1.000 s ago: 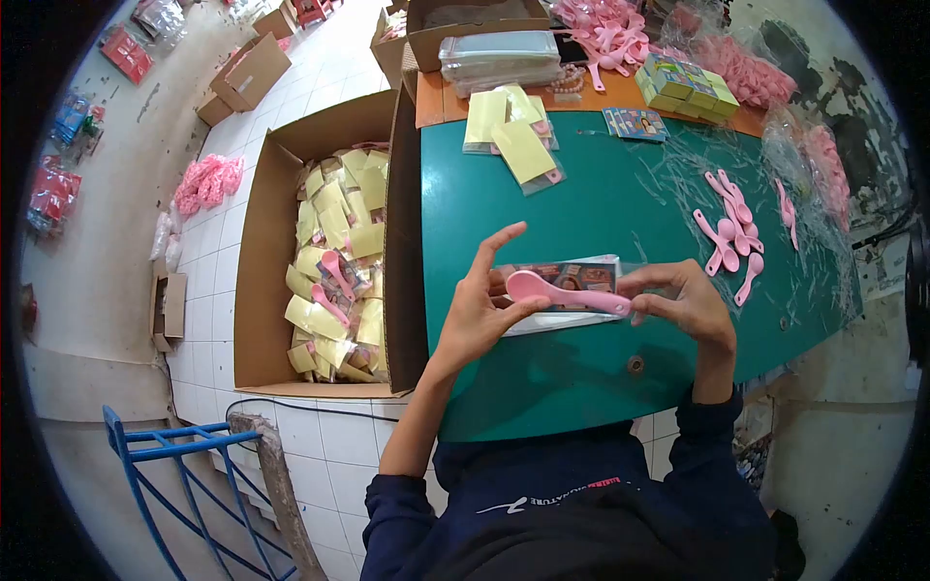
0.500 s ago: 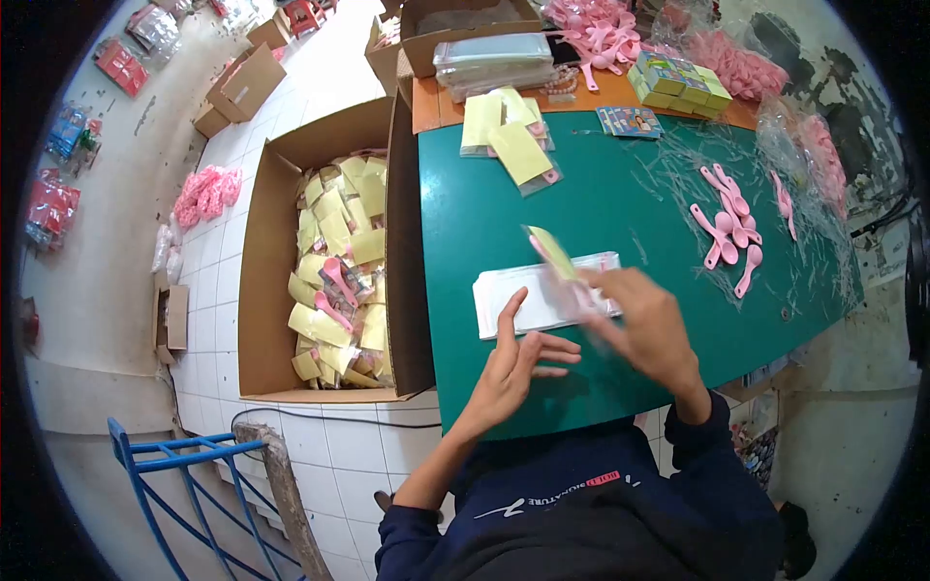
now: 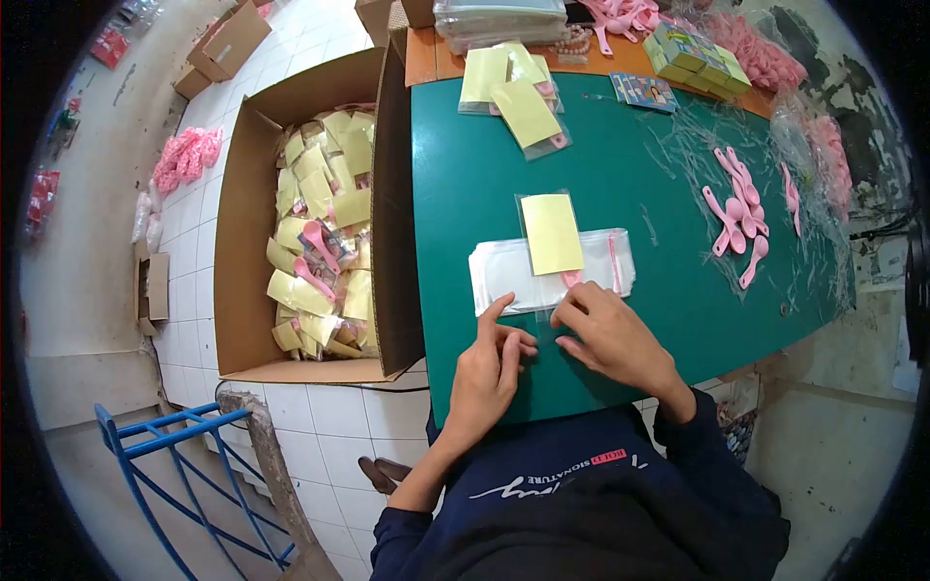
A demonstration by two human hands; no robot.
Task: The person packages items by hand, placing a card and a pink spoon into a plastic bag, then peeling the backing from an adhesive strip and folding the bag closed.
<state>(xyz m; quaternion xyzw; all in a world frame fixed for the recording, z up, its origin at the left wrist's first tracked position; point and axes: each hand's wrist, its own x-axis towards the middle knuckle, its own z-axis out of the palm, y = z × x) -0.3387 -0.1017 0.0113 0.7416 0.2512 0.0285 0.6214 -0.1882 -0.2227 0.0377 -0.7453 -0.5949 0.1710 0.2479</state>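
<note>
On green table [image 3: 465, 165] | left hand [image 3: 489, 363], right hand [image 3: 610, 339]: grips flat on packet [image 3: 552, 234] | shirt [image 3: 581, 523]: SIGNATURE

2 hands: left hand [image 3: 489, 363], right hand [image 3: 605, 334]. 1 filled packet [image 3: 552, 232] w/ yellow card, lying on 1 stack of clear bags [image 3: 499, 276]. 3 more yellow-card packets [image 3: 525, 108] at far end of the surface [image 3: 630, 165]. Approx. 6 loose pink spoons [image 3: 728, 211] on rt side. 1 big open carton [image 3: 242, 223]; packets inside too many to count.

Spoon [image 3: 572, 279] mostly hidden behind yellow card [image 3: 552, 233]; bag stack [image 3: 499, 15] cut by top edge.
</note>
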